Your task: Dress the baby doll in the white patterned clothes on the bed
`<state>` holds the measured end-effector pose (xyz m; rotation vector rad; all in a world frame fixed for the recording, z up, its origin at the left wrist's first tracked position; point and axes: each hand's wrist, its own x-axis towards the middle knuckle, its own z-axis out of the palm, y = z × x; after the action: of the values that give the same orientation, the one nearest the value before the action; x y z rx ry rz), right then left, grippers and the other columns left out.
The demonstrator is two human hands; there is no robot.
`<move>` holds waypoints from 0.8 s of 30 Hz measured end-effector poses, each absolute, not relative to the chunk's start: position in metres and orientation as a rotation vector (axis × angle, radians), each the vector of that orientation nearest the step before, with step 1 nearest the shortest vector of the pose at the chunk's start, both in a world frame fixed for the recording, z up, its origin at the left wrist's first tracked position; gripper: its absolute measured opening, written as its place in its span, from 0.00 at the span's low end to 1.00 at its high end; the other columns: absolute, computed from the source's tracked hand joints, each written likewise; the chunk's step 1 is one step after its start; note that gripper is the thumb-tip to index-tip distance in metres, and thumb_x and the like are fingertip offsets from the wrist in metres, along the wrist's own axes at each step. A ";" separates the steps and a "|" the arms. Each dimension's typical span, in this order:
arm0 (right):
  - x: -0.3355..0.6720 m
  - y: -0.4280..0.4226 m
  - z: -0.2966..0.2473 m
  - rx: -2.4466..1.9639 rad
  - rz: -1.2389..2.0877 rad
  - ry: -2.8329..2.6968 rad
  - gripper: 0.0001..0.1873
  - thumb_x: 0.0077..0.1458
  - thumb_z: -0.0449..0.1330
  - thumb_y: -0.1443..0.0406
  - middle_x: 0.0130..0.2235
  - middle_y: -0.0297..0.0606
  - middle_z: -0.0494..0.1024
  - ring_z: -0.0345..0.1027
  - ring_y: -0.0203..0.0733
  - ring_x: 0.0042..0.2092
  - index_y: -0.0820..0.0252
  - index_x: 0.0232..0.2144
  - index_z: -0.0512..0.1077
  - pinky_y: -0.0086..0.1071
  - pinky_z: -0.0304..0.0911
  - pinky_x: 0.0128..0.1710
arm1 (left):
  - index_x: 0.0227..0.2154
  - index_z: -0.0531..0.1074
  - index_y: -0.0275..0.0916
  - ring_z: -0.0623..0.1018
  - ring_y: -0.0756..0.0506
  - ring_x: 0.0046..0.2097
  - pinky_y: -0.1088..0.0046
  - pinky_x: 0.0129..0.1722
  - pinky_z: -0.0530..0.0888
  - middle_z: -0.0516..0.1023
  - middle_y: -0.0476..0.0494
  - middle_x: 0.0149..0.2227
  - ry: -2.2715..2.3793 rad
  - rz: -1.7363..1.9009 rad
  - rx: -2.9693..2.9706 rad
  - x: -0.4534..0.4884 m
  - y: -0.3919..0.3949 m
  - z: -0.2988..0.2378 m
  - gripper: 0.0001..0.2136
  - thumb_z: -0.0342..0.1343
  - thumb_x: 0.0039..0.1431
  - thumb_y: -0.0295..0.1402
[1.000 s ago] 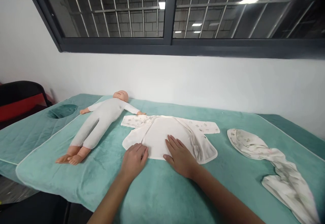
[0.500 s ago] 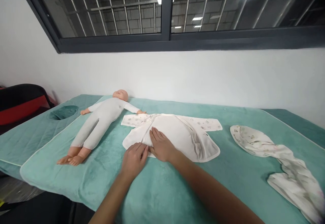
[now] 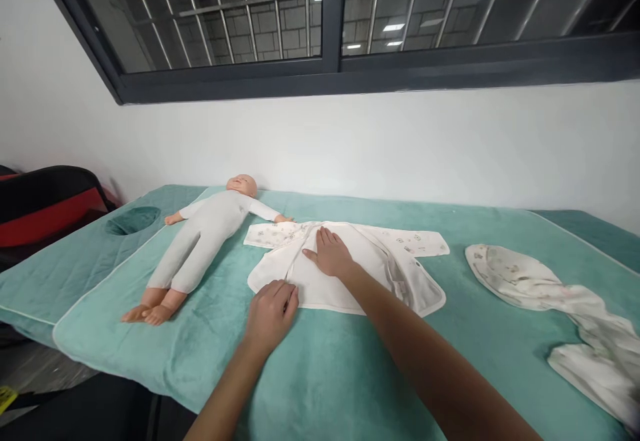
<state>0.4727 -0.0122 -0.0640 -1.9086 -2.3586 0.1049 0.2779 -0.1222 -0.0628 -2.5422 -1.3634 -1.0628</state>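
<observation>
A white baby shirt (image 3: 367, 297) lies spread open on the teal bed cover, its printed sleeves stretched out to both sides. My right hand (image 3: 330, 252) rests flat on the shirt's inner panel near the neckline, fingers extended and the thumb apart. At the lower left hem, my left hand (image 3: 271, 311) is closed with its fingers curled onto the cloth edge; the fingertips are hidden. To the left, a baby doll (image 3: 210, 221) in a white bodysuit lies on its back, one hand close to the shirt's left sleeve.
A crumpled printed baby garment (image 3: 525, 277) lies at the right on the teal cover (image 3: 350, 374). A round hole (image 3: 133, 221) opens in the bed at the left, near a black and red item (image 3: 50, 214). Behind are the wall and a barred window (image 3: 330, 27).
My right hand has slid up the shirt, away from my left hand, toward the neckline. My left hand stays at the lower hem. The view has shifted slightly.
</observation>
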 end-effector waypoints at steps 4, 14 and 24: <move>0.483 0.004 -0.065 -1.945 0.086 -2.330 0.44 0.64 0.34 0.46 0.69 0.54 0.46 0.38 0.50 0.70 0.79 0.67 0.47 0.44 0.36 0.67 | 0.27 0.69 0.38 0.70 0.48 0.31 0.71 0.32 0.65 0.71 0.47 0.26 -1.400 -1.077 -2.540 0.278 -0.121 -0.064 0.12 0.46 0.66 0.30; 0.511 -0.007 -0.062 -1.994 0.003 -2.273 0.32 0.65 0.39 0.58 0.69 0.44 0.49 0.39 0.47 0.70 0.68 0.66 0.54 0.45 0.38 0.67 | 0.26 0.69 0.39 0.72 0.48 0.31 0.71 0.32 0.65 0.72 0.47 0.26 -1.473 -1.106 -2.520 0.276 -0.120 -0.063 0.13 0.45 0.67 0.31; 0.550 -0.045 -0.060 -2.133 0.020 -2.126 0.36 0.65 0.37 0.50 0.70 0.44 0.47 0.42 0.46 0.69 0.67 0.67 0.50 0.41 0.45 0.65 | 0.27 0.70 0.39 0.71 0.48 0.31 0.71 0.32 0.66 0.72 0.47 0.26 -1.464 -1.154 -2.507 0.275 -0.122 -0.064 0.13 0.45 0.66 0.31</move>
<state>0.5499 -0.0449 -0.0605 -2.1327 -2.1261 0.0195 0.2746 -0.1219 -0.0640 -2.5074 -1.4642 -1.1538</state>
